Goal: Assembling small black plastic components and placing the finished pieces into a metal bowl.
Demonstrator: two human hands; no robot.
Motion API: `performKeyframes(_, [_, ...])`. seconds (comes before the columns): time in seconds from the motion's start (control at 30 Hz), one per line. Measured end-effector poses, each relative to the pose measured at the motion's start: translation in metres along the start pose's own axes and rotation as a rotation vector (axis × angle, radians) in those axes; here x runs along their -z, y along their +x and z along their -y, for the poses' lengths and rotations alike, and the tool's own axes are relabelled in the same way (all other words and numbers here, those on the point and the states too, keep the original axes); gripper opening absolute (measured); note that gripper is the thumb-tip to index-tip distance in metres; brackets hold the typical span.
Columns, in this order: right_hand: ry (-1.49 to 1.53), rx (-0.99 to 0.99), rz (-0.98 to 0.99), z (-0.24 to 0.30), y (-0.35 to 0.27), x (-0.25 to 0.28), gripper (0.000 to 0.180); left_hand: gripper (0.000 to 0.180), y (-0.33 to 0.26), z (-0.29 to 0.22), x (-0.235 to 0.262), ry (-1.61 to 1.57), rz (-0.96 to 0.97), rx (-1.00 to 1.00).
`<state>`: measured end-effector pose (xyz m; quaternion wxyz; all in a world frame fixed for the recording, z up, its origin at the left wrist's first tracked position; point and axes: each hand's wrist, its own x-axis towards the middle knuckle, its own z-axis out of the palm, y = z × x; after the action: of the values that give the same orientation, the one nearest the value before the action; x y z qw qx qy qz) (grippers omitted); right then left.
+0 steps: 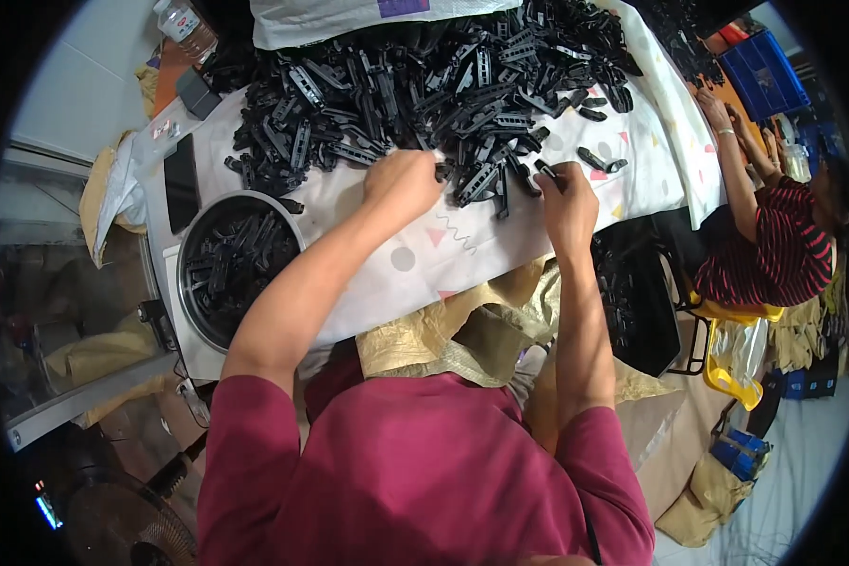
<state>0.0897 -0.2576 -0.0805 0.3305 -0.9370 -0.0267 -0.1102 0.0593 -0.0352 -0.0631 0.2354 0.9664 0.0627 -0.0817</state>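
Note:
A large heap of long, slotted black plastic parts [377,90] covers the far side of the cloth-covered table. At the heap's near edge, my left hand [401,187] is closed, with a small dark piece showing at its fingertips. My right hand [571,203], further right, pinches a black plastic part [543,170] between thumb and fingers. Several loose parts lie between the two hands, touching the heap. One more part [602,161] rests apart on the cloth, right of my right hand. My fingers hide much of what each hand holds.
A round metal bowl [300,247] of black parts stands at the left, beside a dark phone-like slab [181,184]. Below the table's right edge sits a black bin [646,325]. Another person [774,226] works at the far right near a blue crate [764,75]. A fan [113,519] stands lower left.

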Motion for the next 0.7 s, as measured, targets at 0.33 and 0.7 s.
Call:
performKeyframes(0.33, [1.552,-0.343,0.422,0.089,-0.062,0.02,0.026,0.015,-0.04,0.01,0.011,-1.353,0.036,-0.564])
performKeyframes(0.7, [0.538,0.654,0.014,0.096,-0.071,0.031,0.032,0.034,-0.068,0.003,0.066,-1.414,0.502,-0.003])
